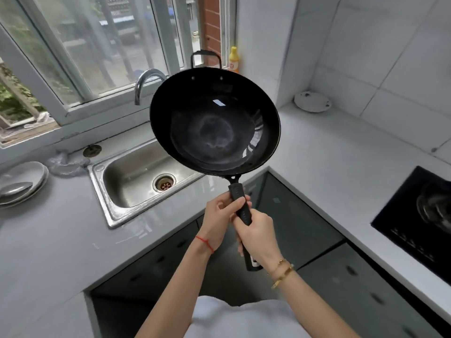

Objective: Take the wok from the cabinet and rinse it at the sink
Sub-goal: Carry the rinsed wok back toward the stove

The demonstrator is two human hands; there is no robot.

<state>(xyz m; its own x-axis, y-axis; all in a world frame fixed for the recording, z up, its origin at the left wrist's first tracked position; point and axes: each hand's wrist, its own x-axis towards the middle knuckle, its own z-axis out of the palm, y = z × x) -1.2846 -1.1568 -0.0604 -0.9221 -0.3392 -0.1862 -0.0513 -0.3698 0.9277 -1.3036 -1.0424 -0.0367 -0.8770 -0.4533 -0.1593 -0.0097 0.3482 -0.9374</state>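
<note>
Gripping the wok by its long handle with both hands, you carry it in the air toward the sink.

Your left hand wraps the handle nearer the bowl and your right hand closes around it farther back, each grip shut tight on the handle; two hands stacked this way likely steady a heavy bowl on a long lever. You hold the wok clear of the counter, tilted with its inside facing you, its left edge over the sink's right side and its small loop handle pointing at the window. The faucet stands just left of the rim, with no water visibly running, so rinsing is not yet begun.
</note>
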